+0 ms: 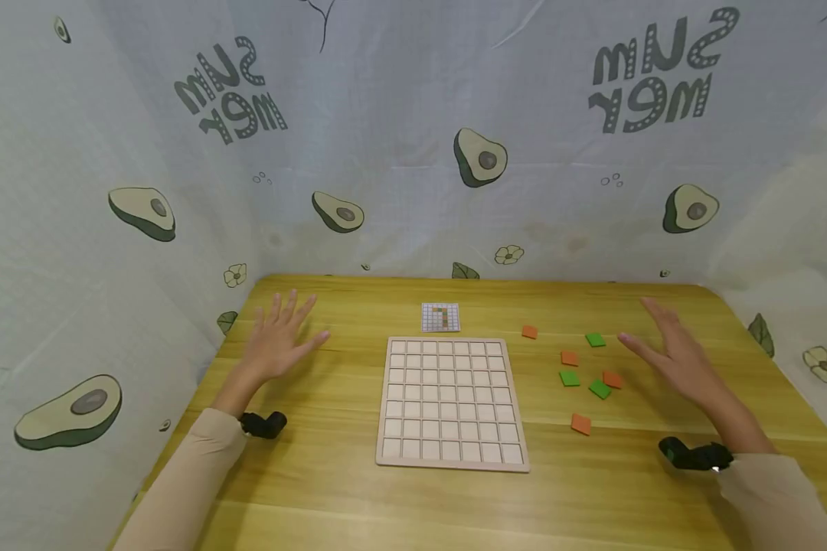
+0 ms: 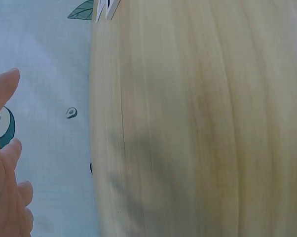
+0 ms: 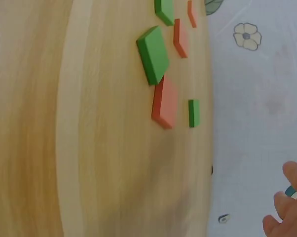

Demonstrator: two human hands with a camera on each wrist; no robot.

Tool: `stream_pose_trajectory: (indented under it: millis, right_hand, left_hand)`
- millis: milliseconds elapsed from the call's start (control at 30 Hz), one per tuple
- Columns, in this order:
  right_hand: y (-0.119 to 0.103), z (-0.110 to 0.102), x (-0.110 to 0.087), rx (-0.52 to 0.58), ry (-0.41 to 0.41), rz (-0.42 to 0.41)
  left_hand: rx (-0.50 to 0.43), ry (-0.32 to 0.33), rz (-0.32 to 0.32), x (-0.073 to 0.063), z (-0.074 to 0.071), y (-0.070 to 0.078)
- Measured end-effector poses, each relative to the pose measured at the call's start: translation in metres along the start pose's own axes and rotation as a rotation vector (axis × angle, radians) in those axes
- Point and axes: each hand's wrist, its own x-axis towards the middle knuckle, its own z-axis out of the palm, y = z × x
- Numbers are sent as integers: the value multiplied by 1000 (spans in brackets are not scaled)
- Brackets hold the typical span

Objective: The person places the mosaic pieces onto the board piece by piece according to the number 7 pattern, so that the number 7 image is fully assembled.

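My left hand is held over the left side of the table with its fingers spread and nothing in it. On the right, my right hand hovers with straight fingers, also holding nothing. Nearest to it lie several small square tiles, among them a green tile and an orange tile. In the right wrist view, a green tile sits right against an orange one. Between the hands lies a pale wooden grid board, its square cells bare.
A small printed card with a coloured grid pattern lies behind the board. The wooden table ends at a white curtain printed with avocados, which hangs at the back and both sides. Each wrist wears a black camera.
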Motion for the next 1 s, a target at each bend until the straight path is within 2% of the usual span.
stream_pose_trajectory:
  millis: [167,300,733,1000]
  right_hand:
    - [-8,2,4,106,-36,30]
    - [-15,5,7,135,-61,45]
    - [-26,29,25,231,-75,-1]
    - [-32,47,35,275,-41,-56]
  left_hand:
    - [-7,1,33,2,4,7]
    - [-37,6,64,2,10,15]
    - [-89,-5,155,2,30,35]
    - [-111,-24,206,0,39,45]
